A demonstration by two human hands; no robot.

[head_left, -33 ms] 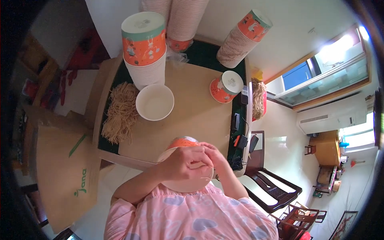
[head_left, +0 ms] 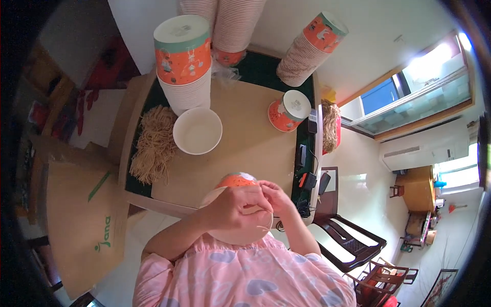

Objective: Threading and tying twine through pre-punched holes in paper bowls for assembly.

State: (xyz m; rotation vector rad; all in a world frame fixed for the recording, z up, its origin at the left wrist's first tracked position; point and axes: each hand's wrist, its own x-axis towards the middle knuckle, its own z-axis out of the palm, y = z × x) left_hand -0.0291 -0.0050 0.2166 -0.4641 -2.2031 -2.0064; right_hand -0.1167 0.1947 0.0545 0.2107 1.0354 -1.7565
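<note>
I hold an orange and white paper bowl (head_left: pixel 236 180) tilted against my chest, just off the table's near edge. My left hand (head_left: pixel 236 207) lies across its mouth and grips it. My right hand (head_left: pixel 279 198) meets the left at the bowl's right rim, fingers pinched together there. A thin pale strand shows under my fingers; what it is I cannot tell. An empty white bowl (head_left: pixel 197 131) stands open on the brown table (head_left: pixel 250 148) in front of me.
A tall lidded stack of bowls (head_left: pixel 184 61) stands behind the white bowl, with more stacks (head_left: pixel 311 48) at the back. A lidded bowl (head_left: pixel 288 110) lies at right. Straw-coloured strands (head_left: pixel 153 143) are heaped at the left edge. A cardboard box (head_left: pixel 82 215) and a chair (head_left: pixel 353 245) flank me.
</note>
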